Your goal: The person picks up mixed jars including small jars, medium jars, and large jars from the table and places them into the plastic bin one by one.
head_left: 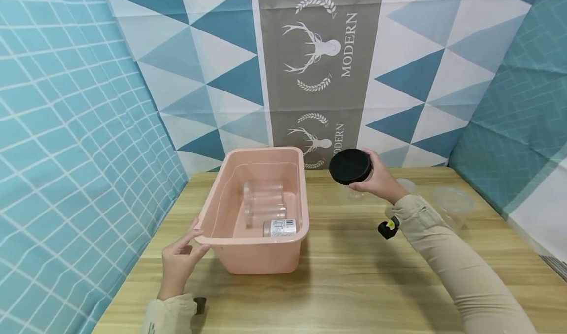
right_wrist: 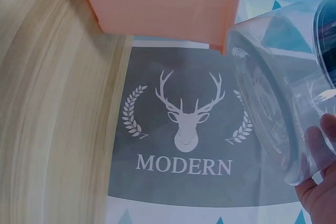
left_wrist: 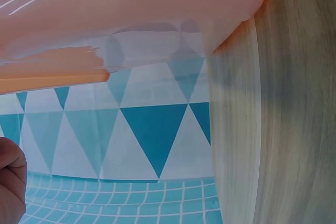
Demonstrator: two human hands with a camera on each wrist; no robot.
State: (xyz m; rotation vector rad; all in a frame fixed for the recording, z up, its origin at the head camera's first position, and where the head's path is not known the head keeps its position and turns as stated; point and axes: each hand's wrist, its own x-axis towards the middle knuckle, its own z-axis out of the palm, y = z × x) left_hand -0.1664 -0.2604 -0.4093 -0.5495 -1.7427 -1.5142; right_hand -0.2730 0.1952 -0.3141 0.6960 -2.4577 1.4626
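A clear jar [right_wrist: 273, 82] with a black lid [head_left: 350, 166] is gripped by my right hand [head_left: 376, 179], above the table to the right of a pink bin [head_left: 266, 256]. In the right wrist view the fingers of my right hand [right_wrist: 320, 177] lie against the jar's clear wall. My left hand [head_left: 179, 260] holds the bin's near left rim corner between thumb and fingers; part of that hand [left_wrist: 11, 182] shows at the left wrist view's edge. Inside the bin lie clear jars [head_left: 266, 213] on their sides, one with a white label [head_left: 283, 227].
Clear containers [head_left: 453, 201] stand on the wooden table [head_left: 345, 285] at the right, partly behind my right forearm. A patterned cloth [head_left: 230, 68] hangs behind the table, with a blue grid cloth [head_left: 66, 127] at the left and a teal one [head_left: 522, 103] at the right.
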